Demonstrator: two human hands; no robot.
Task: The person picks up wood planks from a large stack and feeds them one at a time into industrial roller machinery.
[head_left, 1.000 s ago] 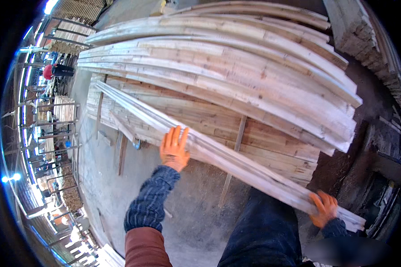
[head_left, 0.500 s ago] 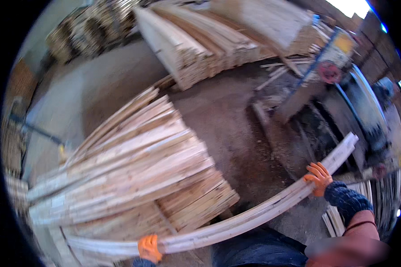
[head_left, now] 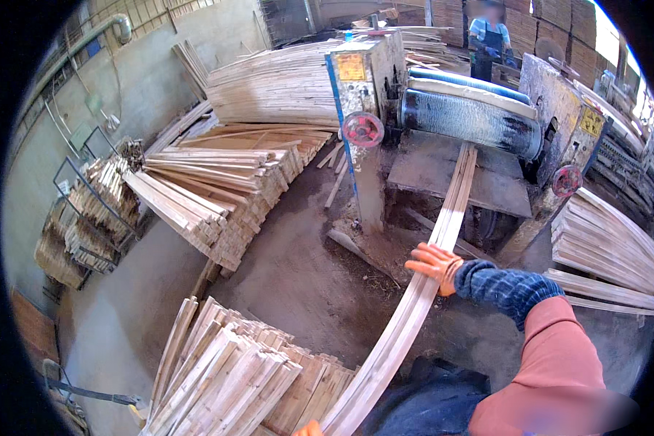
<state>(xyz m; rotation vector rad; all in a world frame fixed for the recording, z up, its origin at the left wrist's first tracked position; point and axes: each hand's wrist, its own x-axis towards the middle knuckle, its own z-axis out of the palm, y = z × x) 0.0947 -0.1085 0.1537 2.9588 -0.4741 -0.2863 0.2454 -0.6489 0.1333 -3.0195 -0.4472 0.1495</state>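
Wooden strips [head_left: 396, 341] slant up to the blue-grey roller [head_left: 469, 122], far ends seemingly meeting it, anything gone through unclear, a long run remaining this side; right hand [head_left: 434, 267] gripping across them, left hand [head_left: 309, 429] barely visible, can't tell its hold

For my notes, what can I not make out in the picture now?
Head view:
Left hand: mostly cut off by the lower edge.
Long boards: near ends cut off there too.
Right hand: palm hidden behind its own back.
Co-worker: lower legs hidden behind the roller.
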